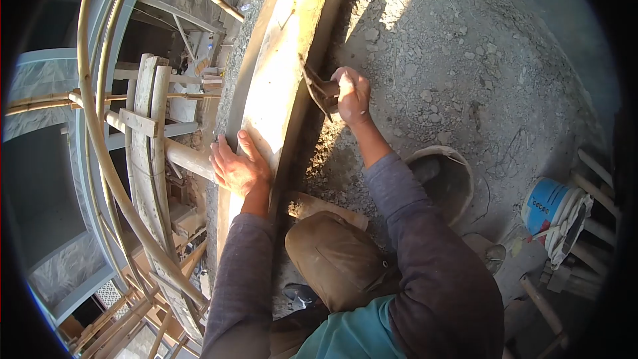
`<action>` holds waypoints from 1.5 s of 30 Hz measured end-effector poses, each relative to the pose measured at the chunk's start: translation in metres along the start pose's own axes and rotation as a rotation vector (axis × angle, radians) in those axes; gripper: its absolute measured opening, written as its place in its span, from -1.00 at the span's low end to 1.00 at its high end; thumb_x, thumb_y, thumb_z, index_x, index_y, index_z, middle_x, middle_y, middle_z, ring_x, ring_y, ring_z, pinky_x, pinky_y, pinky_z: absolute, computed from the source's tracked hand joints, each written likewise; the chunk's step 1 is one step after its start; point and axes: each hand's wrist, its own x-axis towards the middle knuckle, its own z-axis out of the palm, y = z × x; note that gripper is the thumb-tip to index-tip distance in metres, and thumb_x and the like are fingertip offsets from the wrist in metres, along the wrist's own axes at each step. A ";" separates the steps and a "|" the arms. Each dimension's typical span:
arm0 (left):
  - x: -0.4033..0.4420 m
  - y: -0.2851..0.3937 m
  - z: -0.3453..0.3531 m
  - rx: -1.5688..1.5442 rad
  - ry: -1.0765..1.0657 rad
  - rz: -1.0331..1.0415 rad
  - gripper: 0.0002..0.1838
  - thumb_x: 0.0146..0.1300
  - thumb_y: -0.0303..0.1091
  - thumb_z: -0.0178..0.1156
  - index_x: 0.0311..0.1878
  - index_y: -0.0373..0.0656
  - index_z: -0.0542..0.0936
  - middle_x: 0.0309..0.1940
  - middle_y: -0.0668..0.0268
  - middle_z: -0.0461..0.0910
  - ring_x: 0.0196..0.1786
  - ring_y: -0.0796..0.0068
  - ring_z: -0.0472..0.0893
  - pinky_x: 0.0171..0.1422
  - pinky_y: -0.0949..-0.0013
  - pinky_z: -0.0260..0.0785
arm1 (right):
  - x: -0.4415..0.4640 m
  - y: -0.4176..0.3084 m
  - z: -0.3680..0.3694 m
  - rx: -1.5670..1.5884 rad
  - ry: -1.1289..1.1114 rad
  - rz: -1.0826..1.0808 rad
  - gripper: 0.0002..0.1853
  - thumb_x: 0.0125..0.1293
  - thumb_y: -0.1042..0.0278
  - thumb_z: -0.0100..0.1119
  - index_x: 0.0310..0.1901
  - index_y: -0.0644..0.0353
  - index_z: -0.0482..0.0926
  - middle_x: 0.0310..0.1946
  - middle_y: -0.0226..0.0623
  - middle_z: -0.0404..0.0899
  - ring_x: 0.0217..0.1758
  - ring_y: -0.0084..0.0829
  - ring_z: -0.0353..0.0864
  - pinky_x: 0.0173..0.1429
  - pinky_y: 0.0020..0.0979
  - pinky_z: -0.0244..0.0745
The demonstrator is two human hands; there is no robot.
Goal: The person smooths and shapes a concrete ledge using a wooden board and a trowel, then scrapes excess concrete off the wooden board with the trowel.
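Note:
My right hand (352, 96) is closed around the handle of a trowel (315, 88). Its thin, dirty metal blade shows nearly edge-on, close against the right side of a long pale ledge (272, 87). On the near part of that ledge my left hand (242, 168) rests palm down, fingers spread, holding nothing. Sunlight falls across the ledge's smooth top, and a few nails or wires (287, 19) stick up toward its far end. Loose rubble lies along the foot of the ledge, below the trowel.
Bamboo poles and planks of scaffolding (149, 126) stand left of the ledge, with a drop beyond. A large round bucket (442, 183) sits by my right forearm. Farther right is a blue-and-white pail (548, 209). Gravel and dust cover the floor (445, 73). A short board (325, 209) lies near my knee.

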 end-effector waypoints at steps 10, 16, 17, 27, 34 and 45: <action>0.001 0.006 -0.004 0.000 -0.031 -0.035 -0.23 0.32 0.32 -0.17 0.33 -0.14 0.36 0.37 0.04 0.26 0.45 0.02 0.15 0.52 -0.01 -0.18 | 0.211 0.022 -0.018 0.105 0.261 0.012 -0.56 0.30 -0.05 0.11 -0.26 0.27 0.63 -0.52 -0.44 0.50 -0.55 -0.60 0.37 -0.48 -0.50 0.31; -0.002 0.004 -0.004 0.000 -0.032 -0.034 -0.23 0.32 0.32 -0.17 0.34 -0.14 0.36 0.36 0.04 0.27 0.44 0.02 0.15 0.52 0.00 -0.18 | 0.186 0.029 -0.012 0.036 0.162 0.070 -0.55 0.28 -0.07 0.12 -0.31 0.26 0.63 -0.49 -0.40 0.53 -0.52 -0.54 0.43 -0.38 -0.44 0.39; -0.001 0.002 -0.003 0.004 -0.029 -0.026 -0.22 0.32 0.32 -0.17 0.33 -0.15 0.36 0.36 0.04 0.27 0.44 0.02 0.16 0.51 -0.01 -0.17 | 0.162 0.026 -0.010 0.001 0.116 0.081 -0.56 0.29 -0.08 0.12 -0.31 0.23 0.62 -0.51 -0.40 0.52 -0.51 -0.53 0.43 -0.38 -0.43 0.39; 0.000 0.001 0.001 0.000 0.000 -0.032 -0.22 0.31 0.34 -0.17 0.31 -0.13 0.39 0.35 0.06 0.29 0.44 0.07 0.17 0.50 -0.01 -0.17 | 0.004 -0.003 0.002 0.059 0.164 0.133 -0.58 0.37 0.03 0.00 -0.41 0.26 0.54 -0.49 -0.42 0.48 -0.35 -0.56 0.44 -0.34 -0.47 0.34; 0.000 0.001 -0.001 -0.004 -0.014 -0.019 -0.23 0.31 0.33 -0.17 0.32 -0.12 0.38 0.36 0.05 0.28 0.44 0.06 0.16 0.51 0.00 -0.18 | 0.202 0.025 -0.018 -0.007 0.268 0.139 -0.55 0.31 -0.07 0.09 -0.34 0.24 0.61 -0.53 -0.43 0.51 -0.54 -0.58 0.38 -0.48 -0.47 0.29; 0.002 0.000 0.000 -0.011 -0.022 -0.005 -0.22 0.31 0.34 -0.18 0.32 -0.13 0.38 0.36 0.04 0.29 0.44 0.03 0.16 0.50 -0.01 -0.17 | -0.056 -0.001 0.040 -0.076 0.036 0.167 -0.63 0.37 0.17 0.06 -0.48 0.31 0.46 -0.60 -0.39 0.39 -0.45 -0.60 0.32 -0.30 -0.45 0.30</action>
